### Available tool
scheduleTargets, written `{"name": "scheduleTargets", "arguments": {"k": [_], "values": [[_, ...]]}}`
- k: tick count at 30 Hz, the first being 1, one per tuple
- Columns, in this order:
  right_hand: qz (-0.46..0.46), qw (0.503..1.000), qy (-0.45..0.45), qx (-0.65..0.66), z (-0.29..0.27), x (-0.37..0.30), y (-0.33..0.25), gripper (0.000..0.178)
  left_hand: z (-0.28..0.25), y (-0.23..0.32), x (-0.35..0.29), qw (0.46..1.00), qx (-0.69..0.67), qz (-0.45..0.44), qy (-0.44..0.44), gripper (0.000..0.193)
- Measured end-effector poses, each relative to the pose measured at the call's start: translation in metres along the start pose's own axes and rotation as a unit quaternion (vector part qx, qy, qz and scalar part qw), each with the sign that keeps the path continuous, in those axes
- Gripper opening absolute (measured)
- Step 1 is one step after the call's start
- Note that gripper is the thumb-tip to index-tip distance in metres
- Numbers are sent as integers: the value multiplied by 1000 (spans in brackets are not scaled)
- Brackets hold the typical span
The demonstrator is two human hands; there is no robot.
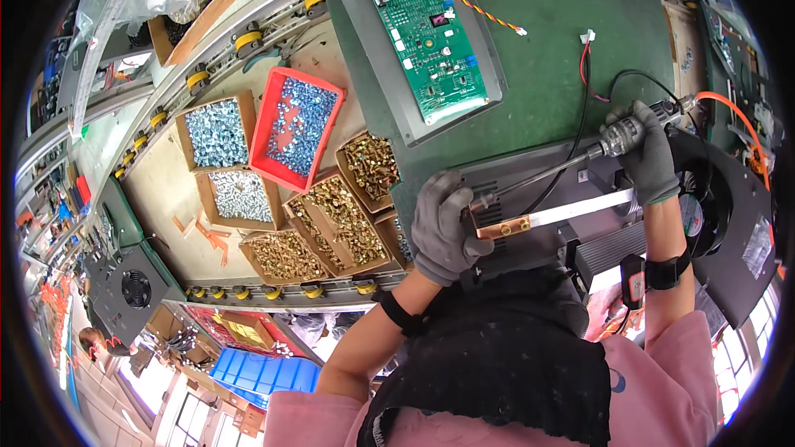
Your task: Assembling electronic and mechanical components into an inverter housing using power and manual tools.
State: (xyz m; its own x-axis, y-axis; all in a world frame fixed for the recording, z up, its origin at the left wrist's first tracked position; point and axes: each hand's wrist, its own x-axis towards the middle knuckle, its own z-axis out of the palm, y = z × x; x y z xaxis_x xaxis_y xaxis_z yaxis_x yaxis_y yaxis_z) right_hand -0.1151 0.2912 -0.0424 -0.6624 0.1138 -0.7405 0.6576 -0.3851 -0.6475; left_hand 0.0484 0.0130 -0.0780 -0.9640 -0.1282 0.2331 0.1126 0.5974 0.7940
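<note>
My right hand [650, 157], in a grey glove, is closed around a power screwdriver [617, 137] with a long metal shaft [546, 172]. The shaft slants left and down, its tip close to the fingers of my left hand [443, 232]. That hand, also gloved in grey, is curled at the left end of a copper bar [507, 229]. Its fingertips are partly hidden, so any small part between them does not show. Brass-coloured screw heads sit on the copper, which meets a silvery flat bar [580, 209]. Both bars lie over a dark metal housing [530, 261].
A green circuit board [431, 45] lies on a grey plate on the green mat [563, 0]. To the left, a red tray [325, 136] and several cardboard boxes [240, 167] hold small fasteners. Loose wires [586, 74], an orange hose [733, 112] and a black fan [691, 215] are on the right.
</note>
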Motion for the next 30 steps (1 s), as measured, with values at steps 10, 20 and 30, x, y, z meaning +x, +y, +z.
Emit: {"name": "scheduleTargets", "arguments": {"k": [10, 20, 30], "values": [[27, 1000, 5, 13, -3, 1, -1, 17, -2, -3, 0, 1000, 12, -4, -19, 48], [23, 997, -36, 58, -22, 2, 6, 17, -6, 1, -4, 999, 22, 3, -23, 58], [-175, 981, -73, 35, 41, -59, -74, 17, -23, 9, 9, 969, 93, -59, -223, 45]]}}
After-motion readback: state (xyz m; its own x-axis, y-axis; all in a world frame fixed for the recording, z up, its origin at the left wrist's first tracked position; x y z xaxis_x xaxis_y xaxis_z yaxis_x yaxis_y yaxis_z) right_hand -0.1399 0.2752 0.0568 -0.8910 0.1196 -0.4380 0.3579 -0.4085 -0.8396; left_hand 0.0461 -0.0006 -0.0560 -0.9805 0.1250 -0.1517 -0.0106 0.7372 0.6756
